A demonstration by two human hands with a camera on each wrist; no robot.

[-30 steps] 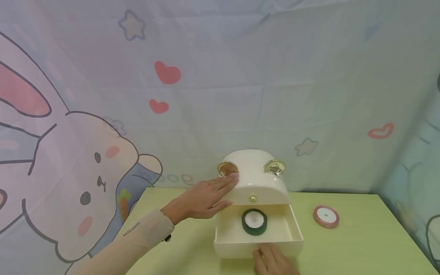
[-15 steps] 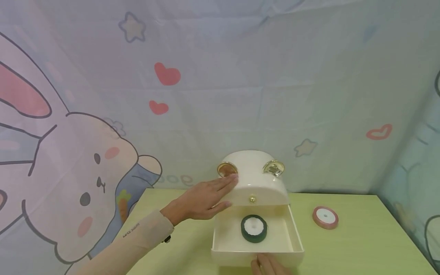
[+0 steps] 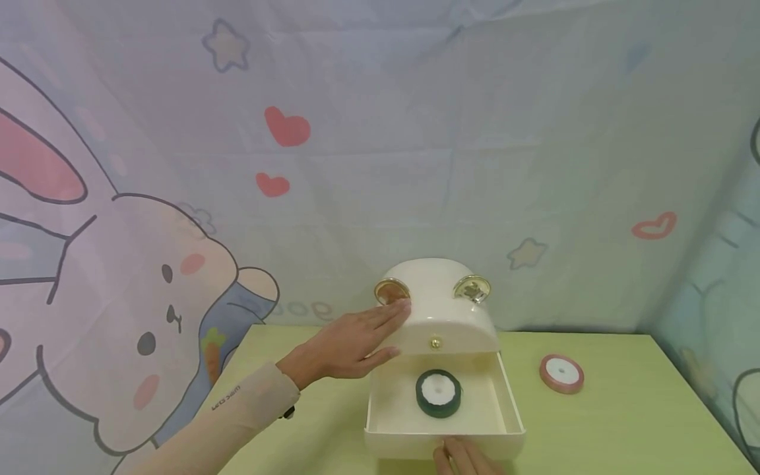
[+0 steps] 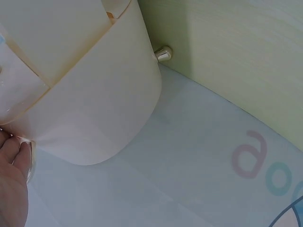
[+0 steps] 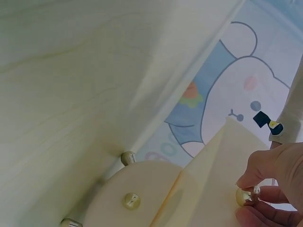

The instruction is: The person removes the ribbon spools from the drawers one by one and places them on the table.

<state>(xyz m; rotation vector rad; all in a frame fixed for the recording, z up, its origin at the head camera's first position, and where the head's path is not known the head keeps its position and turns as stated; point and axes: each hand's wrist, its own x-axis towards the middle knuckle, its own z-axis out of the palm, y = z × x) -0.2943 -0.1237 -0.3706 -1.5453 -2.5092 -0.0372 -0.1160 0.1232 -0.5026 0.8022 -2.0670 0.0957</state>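
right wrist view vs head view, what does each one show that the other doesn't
Only the right wrist view shows the right hand pinching the small gold drawer knob, plus the box's feet. Only the head view shows the green ribbon roll lying in the open drawer, the pink ribbon roll on the table, and the left hand resting flat on the box. Both show the cream box and the rabbit backdrop.

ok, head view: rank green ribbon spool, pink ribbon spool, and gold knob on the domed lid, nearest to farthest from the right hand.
1. Dark green ribbon spool, in the open drawer just beyond the right hand.
2. Small gold knob, on the cream domed lid's front, farther back.
3. Pink ribbon spool, on the table, off to the right.
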